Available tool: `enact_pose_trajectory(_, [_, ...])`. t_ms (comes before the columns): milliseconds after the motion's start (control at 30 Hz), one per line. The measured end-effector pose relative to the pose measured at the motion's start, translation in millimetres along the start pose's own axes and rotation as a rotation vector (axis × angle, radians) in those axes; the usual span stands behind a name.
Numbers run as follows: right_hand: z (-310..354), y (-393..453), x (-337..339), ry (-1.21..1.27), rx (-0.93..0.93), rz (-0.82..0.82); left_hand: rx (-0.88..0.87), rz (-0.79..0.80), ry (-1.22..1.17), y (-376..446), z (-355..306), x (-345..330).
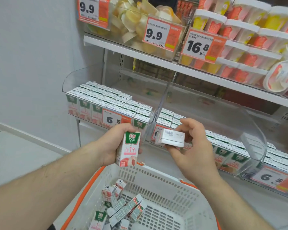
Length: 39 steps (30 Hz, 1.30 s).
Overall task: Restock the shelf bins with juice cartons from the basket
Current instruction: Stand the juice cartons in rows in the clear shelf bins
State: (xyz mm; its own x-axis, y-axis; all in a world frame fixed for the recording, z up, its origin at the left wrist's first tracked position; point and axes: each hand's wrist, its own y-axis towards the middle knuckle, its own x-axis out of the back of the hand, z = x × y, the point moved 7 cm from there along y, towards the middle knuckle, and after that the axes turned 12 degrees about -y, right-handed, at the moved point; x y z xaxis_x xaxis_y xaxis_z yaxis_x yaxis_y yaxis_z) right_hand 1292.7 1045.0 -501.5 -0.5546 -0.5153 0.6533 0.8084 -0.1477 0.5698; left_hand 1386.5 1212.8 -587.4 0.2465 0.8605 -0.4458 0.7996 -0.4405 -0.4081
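Midway through restocking, the left hand [113, 143] grips an upright white-and-green peach juice carton [129, 149] while the right hand [192, 146] pinches another carton [171, 137] sideways above the white slotted plastic basket [165, 183]; the nearly full clear shelf bin [83, 77] risks jamming.

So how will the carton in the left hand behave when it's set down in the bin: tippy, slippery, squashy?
The carton is a tall, narrow box, so alone it may tip; the packed rows in the bin should brace it. Its flat faces and sharp edges look stiff, and the left hand holds it undented. The glossy print suggests it could be slightly slippery.
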Motion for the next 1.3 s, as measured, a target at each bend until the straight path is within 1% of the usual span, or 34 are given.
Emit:
enact_pose_trajectory(133, [4,-1,-6,-0.037,0.054,-0.001,-0.062,0.037,0.081,0,-5,-1])
enact_pose_trajectory(200, [3,0,-6,0.028,0.022,-0.019,-0.184,0.050,0.212,0,-12,-2])
enact_pose_trajectory(267, [-4,4,-8,0.179,-0.087,-0.032,-0.343,0.062,0.384,-4,-22,-4])
enact_pose_trajectory(333, [-14,8,-15,0.365,-0.219,-0.017,-0.460,0.104,0.606,-8,-27,-7])
enact_pose_trajectory(400, [-20,10,-22,0.448,-0.300,-0.005,-0.504,0.164,0.813,-4,-26,-10])
enact_pose_trajectory(433, [-20,11,-25,0.466,-0.320,0.003,-0.496,0.187,0.857,-3,-23,-10])
enact_pose_trajectory(500, [-18,13,-32,0.515,-0.347,0.027,-0.482,0.222,0.850,0,-19,-14])
enact_pose_trajectory(600, [-9,24,-39,0.550,-0.350,0.094,-0.537,0.236,0.792,3,-23,-19])
enact_pose_trajectory(667, [0,35,-40,0.510,-0.296,0.139,-0.593,0.199,0.733,4,-34,-15])
enact_pose_trajectory(733, [11,49,-39,0.425,-0.247,0.164,-0.668,0.105,0.718,5,-49,-6])
enact_pose_trajectory(800, [20,61,-42,0.356,-0.216,0.190,-0.794,-0.055,0.798,-1,-66,0])
enact_pose_trajectory(867, [27,72,-51,0.295,-0.176,0.211,-0.956,-0.223,0.882,-13,-81,3])
enact_pose_trajectory(933, [35,80,-57,0.242,-0.115,0.181,-1.110,-0.338,0.874,-23,-93,7])
enact_pose_trajectory(967, [39,82,-58,0.211,-0.065,0.146,-1.156,-0.380,0.843,-26,-97,10])
enact_pose_trajectory(1000, [44,85,-58,0.169,0.006,0.105,-1.164,-0.419,0.805,-27,-101,14])
enact_pose_trajectory(1033, [51,88,-58,0.120,0.089,0.067,-1.134,-0.445,0.764,-25,-103,19])
enact_pose_trajectory(1100, [63,94,-61,0.012,0.247,0.012,-1.029,-0.468,0.725,-17,-104,29])
enact_pose_trajectory(1167, [68,108,-67,-0.122,0.356,-0.024,-0.937,-0.485,0.749,-9,-103,37])
enact_pose_trajectory(1233, [67,127,-76,-0.281,0.437,-0.018,-0.869,-0.508,0.795,-3,-102,44])
enact_pose_trajectory(1300, [64,145,-89,-0.468,0.513,-0.028,-0.819,-0.538,0.883,3,-103,48])
